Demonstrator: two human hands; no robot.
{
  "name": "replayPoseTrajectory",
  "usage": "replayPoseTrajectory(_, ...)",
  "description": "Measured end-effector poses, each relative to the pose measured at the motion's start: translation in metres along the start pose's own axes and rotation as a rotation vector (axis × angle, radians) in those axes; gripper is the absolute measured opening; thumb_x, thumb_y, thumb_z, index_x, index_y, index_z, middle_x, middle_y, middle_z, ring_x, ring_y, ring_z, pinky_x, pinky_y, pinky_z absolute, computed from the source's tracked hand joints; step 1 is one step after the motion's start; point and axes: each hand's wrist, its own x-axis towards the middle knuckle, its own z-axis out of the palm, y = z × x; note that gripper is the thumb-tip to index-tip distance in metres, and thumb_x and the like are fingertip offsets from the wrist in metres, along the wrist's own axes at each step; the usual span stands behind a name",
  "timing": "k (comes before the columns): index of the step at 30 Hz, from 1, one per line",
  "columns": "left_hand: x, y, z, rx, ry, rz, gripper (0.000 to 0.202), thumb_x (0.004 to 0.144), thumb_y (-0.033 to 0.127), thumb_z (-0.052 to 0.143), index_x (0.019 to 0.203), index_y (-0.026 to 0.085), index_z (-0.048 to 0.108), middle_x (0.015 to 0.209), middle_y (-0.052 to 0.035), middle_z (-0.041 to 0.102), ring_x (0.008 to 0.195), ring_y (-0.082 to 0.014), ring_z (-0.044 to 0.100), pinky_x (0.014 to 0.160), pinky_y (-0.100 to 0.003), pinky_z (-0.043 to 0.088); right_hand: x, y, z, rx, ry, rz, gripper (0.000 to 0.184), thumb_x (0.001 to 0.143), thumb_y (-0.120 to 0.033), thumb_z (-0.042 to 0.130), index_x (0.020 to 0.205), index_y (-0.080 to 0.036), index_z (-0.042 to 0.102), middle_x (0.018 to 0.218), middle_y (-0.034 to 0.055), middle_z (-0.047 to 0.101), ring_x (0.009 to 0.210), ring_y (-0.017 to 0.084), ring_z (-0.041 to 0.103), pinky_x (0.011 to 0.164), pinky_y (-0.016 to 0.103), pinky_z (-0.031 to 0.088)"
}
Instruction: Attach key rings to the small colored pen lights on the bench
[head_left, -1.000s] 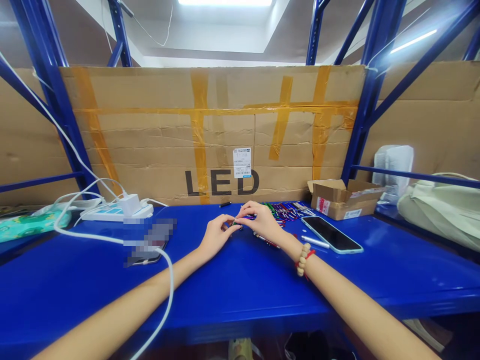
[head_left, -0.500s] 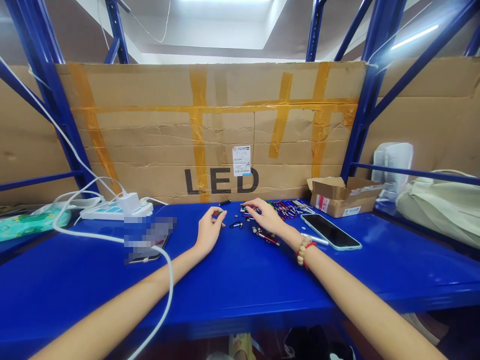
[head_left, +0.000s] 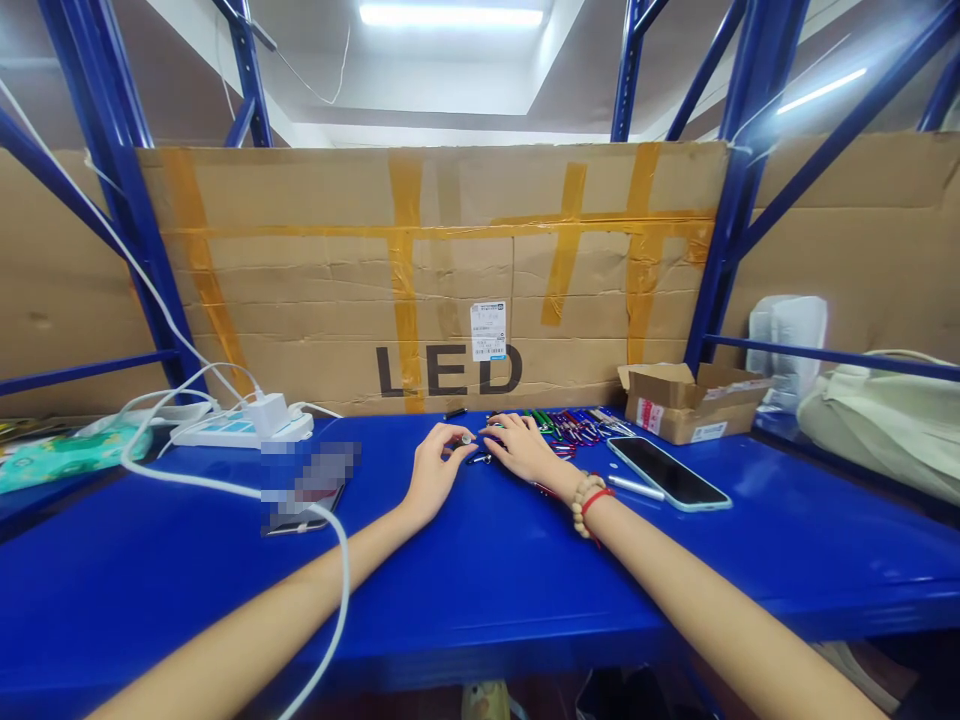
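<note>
My left hand [head_left: 440, 468] is closed in a pinch, with a small round silver piece [head_left: 466, 438] between thumb and fingertips. Close beside it on the right, my right hand [head_left: 523, 448] reaches over the blue shelf top [head_left: 450, 570], palm down with its fingers slightly spread. Its fingertips hover near the left ones, and what lies beneath them is hidden. A small dark and silver clip-like part [head_left: 478, 459] rests just below the fingertips. Behind the right hand lies a pile of slim metallic coloured tubes [head_left: 581, 425]. A short black piece [head_left: 455, 413] lies behind my left hand.
To the right are a silver pen-like tube [head_left: 636, 488], a phone [head_left: 670, 472] and an open cardboard box [head_left: 690, 405]. On the left sit another phone-like device [head_left: 311, 505], a power strip [head_left: 225, 430] and a white cable [head_left: 341, 590] crossing over my left forearm.
My left hand has moved right, closer to my right hand. The right fingers have come down and left over the small parts. The view has tilted up slightly.
</note>
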Motion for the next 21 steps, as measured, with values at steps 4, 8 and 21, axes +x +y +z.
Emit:
replayPoseTrajectory(4, -0.001, 0.0, 0.0, -0.03, -0.013, 0.03, 0.008, 0.073, 0.025, 0.059, 0.075, 0.017, 0.06, 0.084, -0.0017, 0.058, 0.079, -0.0129, 0.056, 0.07, -0.024, 0.049, 0.0, -0.002, 0.001, -0.03, -0.057, -0.01, 0.041, 0.094, -0.035, 0.027, 0.12, -0.022, 0.055, 0.126, 0.0105, 0.049, 0.115, 0.024, 0.038, 0.094, 0.044, 0.026)
replayPoseTrajectory(8, -0.002, 0.0, 0.0, -0.004, -0.015, 0.035, 0.008, 0.074, 0.026, 0.058, 0.075, 0.018, 0.06, 0.084, -0.002, 0.058, 0.079, -0.0133, 0.056, 0.07, -0.024, 0.049, 0.0, -0.003, 0.003, -0.014, -0.125, 0.029, 0.041, 0.093, -0.038, 0.027, 0.114, -0.023, 0.059, 0.128, 0.0108, 0.047, 0.117, 0.026, 0.037, 0.095, 0.046, 0.026)
replayPoseTrajectory(21, 0.003, -0.005, 0.002, 0.056, -0.013, -0.012, 0.009, 0.073, 0.026, 0.059, 0.076, 0.018, 0.059, 0.081, -0.001, 0.058, 0.075, -0.0132, 0.058, 0.065, -0.023, 0.047, 0.016, 0.001, 0.008, -0.018, -0.008, 0.033, 0.031, 0.089, -0.036, 0.041, 0.102, -0.023, 0.067, 0.119, 0.0105, 0.053, 0.111, 0.025, 0.042, 0.092, 0.042, 0.028)
